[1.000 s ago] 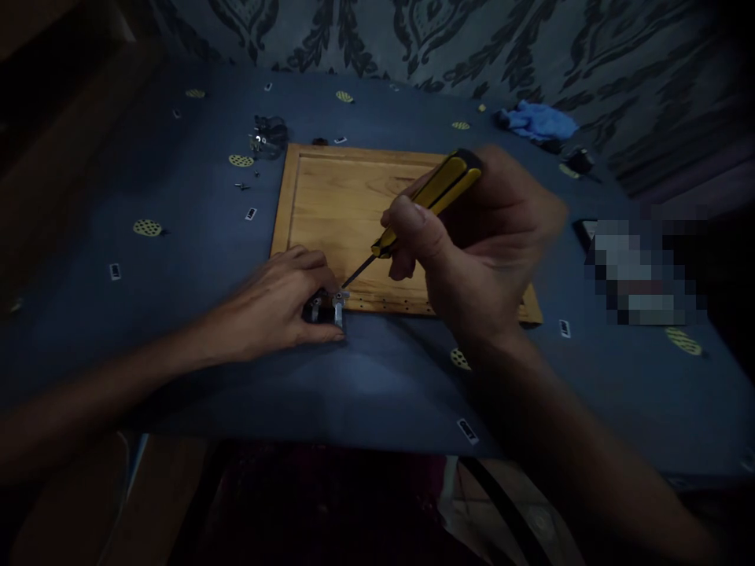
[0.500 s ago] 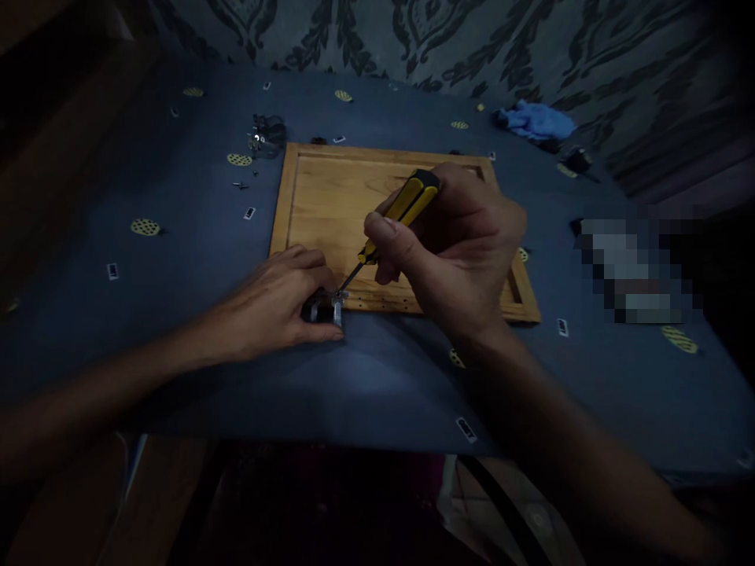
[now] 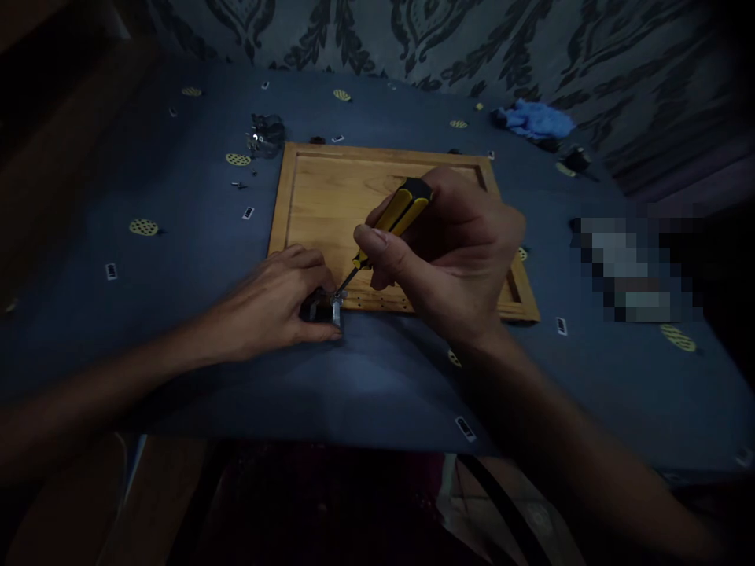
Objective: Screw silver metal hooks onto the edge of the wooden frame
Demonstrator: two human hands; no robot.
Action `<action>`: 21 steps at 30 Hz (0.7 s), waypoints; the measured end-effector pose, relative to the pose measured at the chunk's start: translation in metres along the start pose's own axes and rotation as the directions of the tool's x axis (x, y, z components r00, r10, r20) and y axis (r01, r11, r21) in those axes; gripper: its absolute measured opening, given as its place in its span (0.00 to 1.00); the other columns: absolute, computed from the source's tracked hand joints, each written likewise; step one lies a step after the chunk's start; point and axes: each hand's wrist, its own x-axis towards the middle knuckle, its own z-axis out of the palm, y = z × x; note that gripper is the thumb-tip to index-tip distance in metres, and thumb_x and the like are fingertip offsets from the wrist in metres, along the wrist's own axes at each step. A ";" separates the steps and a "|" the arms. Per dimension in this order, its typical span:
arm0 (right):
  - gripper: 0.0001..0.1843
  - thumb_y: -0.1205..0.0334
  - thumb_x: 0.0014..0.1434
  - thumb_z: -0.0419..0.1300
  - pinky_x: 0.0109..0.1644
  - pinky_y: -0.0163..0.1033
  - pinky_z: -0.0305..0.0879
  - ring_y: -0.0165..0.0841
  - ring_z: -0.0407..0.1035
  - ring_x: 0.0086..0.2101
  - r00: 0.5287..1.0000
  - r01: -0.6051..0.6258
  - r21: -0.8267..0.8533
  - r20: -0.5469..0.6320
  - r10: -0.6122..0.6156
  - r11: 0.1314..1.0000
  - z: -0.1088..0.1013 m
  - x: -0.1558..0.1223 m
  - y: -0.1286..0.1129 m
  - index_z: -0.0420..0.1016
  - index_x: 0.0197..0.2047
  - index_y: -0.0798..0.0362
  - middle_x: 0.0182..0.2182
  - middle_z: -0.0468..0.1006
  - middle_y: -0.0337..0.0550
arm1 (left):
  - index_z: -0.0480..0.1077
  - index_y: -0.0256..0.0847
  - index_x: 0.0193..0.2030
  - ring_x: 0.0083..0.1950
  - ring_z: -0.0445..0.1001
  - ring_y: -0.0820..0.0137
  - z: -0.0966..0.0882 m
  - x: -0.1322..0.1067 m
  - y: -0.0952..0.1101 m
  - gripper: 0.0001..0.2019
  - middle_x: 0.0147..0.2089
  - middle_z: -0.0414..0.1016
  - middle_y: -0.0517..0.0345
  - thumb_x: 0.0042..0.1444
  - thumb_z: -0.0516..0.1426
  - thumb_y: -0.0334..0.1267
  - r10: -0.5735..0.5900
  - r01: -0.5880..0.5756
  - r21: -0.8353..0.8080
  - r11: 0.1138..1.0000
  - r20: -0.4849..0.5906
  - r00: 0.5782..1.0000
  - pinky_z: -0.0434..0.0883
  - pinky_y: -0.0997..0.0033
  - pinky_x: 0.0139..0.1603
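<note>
My right hand is closed round the yellow and black handle of a screwdriver. The tool slants down to the left, its tip at a small metal bracket on the near edge of a framed wooden panel. My left hand is closed on that bracket, thumb on the near side and fingers over the panel's edge. Part of the bracket is hidden by the left fingers. Several small dark holes run along the panel's near edge, right of the bracket.
The panel lies on a blue patterned tablecloth. At the back left are shiny metal fittings in clear plastic and a loose screw. A blue cloth and a small black object lie at the back right. A blurred-out patch is at right.
The screwdriver handle and my right fingers have shifted slightly left and down, while the tip stays at the bracket. My left hand keeps its hold on the bracket.
</note>
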 end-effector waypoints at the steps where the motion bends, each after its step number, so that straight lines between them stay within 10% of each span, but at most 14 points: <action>1: 0.21 0.46 0.57 0.72 0.18 0.37 0.64 0.27 0.66 0.19 1.000 0.004 -0.012 0.007 -0.004 1.000 0.000 0.000 0.000 0.69 0.26 0.48 0.24 0.73 0.34 | 0.74 0.40 0.43 0.56 0.70 0.56 0.000 0.000 0.000 0.14 0.50 0.74 0.52 0.56 0.66 0.46 0.001 -0.001 -0.003 1.000 0.003 1.000 0.69 0.55 0.55; 21: 0.18 0.42 0.57 0.70 0.24 0.34 0.73 0.27 0.71 0.23 0.973 -0.104 0.025 0.210 0.097 0.994 -0.014 0.006 0.002 0.80 0.34 0.49 0.26 0.77 0.34 | 0.74 0.39 0.45 0.59 0.70 0.53 -0.001 0.000 0.001 0.16 0.54 0.75 0.50 0.56 0.65 0.47 -0.020 0.020 0.020 1.000 0.011 1.000 0.70 0.51 0.60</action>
